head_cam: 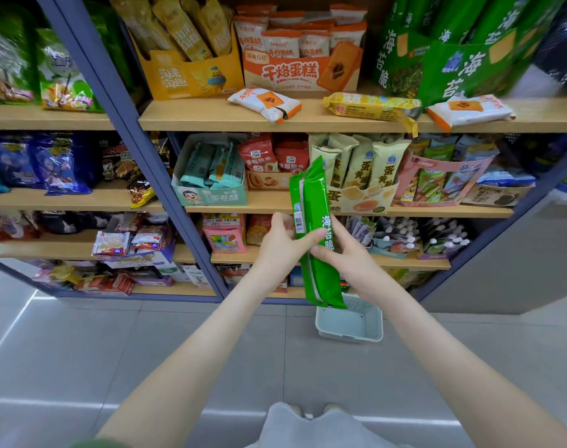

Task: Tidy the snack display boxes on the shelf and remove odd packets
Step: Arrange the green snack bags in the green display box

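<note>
We hold a long green seaweed packet (314,227) upright in front of the shelves, both hands on its middle. Our left hand (280,242) closes its grip on the packet's left edge near the barcode, thumb across the front. Our right hand (343,253) pinches the right side, fingers pressed against the printed face just below the left thumb. The packet's top reaches up before the cream egg-yolk display box (356,195) on the middle shelf; its bottom end hangs over the pale basket (350,321) on the floor.

On the top shelf (211,116), three loose packets lie flat ahead of the boxes: a white-and-orange cake packet (264,103) before the orange cake display box (301,71), a yellow packet (371,106) to its right, and another white-and-orange packet (469,109) under the green seaweed display box (453,69).
</note>
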A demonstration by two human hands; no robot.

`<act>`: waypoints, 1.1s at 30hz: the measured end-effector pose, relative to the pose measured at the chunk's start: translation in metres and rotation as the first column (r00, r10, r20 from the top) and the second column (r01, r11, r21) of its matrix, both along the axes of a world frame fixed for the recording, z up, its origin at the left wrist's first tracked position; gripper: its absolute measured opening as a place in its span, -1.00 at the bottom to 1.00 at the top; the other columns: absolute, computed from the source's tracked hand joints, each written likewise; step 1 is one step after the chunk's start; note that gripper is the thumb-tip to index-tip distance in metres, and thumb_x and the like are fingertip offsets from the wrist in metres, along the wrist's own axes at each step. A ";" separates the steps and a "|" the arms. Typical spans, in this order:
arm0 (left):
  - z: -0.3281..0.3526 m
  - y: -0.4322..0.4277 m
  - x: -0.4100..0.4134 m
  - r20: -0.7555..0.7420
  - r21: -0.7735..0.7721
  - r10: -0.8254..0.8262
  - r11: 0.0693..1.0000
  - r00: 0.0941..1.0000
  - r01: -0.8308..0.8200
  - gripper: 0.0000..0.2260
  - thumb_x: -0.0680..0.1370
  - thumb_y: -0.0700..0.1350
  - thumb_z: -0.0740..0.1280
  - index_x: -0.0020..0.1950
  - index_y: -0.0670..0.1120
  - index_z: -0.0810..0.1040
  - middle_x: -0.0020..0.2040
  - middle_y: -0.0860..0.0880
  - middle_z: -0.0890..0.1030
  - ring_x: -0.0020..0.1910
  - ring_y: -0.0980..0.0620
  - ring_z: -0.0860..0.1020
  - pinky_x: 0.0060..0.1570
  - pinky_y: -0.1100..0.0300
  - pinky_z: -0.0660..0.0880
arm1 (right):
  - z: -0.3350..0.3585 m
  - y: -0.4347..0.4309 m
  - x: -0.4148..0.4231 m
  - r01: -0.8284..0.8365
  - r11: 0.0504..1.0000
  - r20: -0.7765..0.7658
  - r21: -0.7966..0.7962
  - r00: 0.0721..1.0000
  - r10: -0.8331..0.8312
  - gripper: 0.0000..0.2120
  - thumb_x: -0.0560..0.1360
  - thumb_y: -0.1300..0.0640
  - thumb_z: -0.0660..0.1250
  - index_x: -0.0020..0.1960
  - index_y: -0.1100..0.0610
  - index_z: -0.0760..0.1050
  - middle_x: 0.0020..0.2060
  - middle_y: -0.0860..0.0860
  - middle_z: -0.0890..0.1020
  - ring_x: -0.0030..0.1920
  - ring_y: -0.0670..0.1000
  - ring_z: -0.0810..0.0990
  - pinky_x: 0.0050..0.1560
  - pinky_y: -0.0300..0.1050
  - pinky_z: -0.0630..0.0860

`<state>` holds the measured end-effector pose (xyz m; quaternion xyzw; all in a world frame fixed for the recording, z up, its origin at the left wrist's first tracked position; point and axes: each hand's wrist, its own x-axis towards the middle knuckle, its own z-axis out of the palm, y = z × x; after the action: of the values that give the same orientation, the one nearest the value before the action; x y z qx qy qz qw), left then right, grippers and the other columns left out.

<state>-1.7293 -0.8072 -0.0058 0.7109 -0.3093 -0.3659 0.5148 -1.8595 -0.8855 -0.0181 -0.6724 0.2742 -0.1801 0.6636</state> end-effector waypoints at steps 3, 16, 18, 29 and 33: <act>0.002 0.001 0.004 -0.178 -0.096 -0.015 0.995 0.984 -0.002 -0.72 0.49 0.05 0.45 0.12 0.01 0.47 0.09 -0.06 0.66 0.04 -0.02 0.65 0.08 -0.09 0.59 | 0.002 -0.002 -0.001 -0.022 0.998 0.039 0.059 0.999 0.019 -0.38 0.54 0.03 0.29 0.53 -0.20 0.14 0.42 -0.20 0.39 0.37 -0.09 0.43 0.33 -0.02 0.45; 0.019 0.004 0.025 -0.131 -0.051 -0.149 0.988 0.980 0.144 -0.59 0.54 0.00 0.40 0.35 -0.06 0.44 0.15 -0.09 0.63 0.07 0.03 0.65 0.07 0.04 0.61 | 0.016 -0.007 0.010 0.094 0.994 0.103 -0.060 0.991 -0.087 -0.45 0.56 0.28 0.31 0.39 -0.21 0.32 0.37 -0.10 0.46 0.31 -0.13 0.49 0.26 -0.07 0.49; 0.026 0.000 0.030 -0.098 -0.082 -0.163 0.984 0.982 0.155 -0.53 0.51 -0.05 0.44 0.38 0.00 0.39 0.14 -0.07 0.64 0.06 0.05 0.65 0.03 0.06 0.62 | 0.025 -0.007 0.017 0.112 0.982 0.104 -0.152 0.990 -0.097 -0.42 0.54 0.27 0.35 0.42 -0.18 0.30 0.36 -0.13 0.46 0.28 -0.17 0.50 0.24 -0.13 0.49; 0.103 -0.082 0.066 -0.137 -0.518 -0.090 0.855 0.987 0.006 -0.70 0.57 -0.30 0.31 0.13 0.09 0.42 0.06 0.07 0.62 0.10 0.03 0.61 0.12 0.02 0.57 | 0.105 -0.083 0.005 0.296 0.759 0.112 -0.580 0.952 -0.286 -0.43 0.59 0.11 0.29 0.48 -0.19 0.13 0.43 -0.22 0.26 0.46 -0.17 0.23 0.46 -0.09 0.23; 0.134 -0.134 0.064 -0.073 -0.656 -0.045 0.755 0.996 -0.014 -0.67 0.59 -0.37 0.23 0.12 0.07 0.36 0.08 0.06 0.56 0.11 0.06 0.57 0.12 0.14 0.56 | 0.127 -0.151 -0.001 0.494 0.535 0.257 -0.685 0.851 -0.457 -0.42 0.59 0.21 0.27 0.53 -0.02 0.14 0.42 -0.12 0.27 0.45 -0.12 0.20 0.48 -0.03 0.20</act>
<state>-1.6653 -0.9413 0.1286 0.4668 -0.4017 -0.2686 0.7406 -1.8605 -1.0361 0.1091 -0.7746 0.3356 -0.4626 0.2708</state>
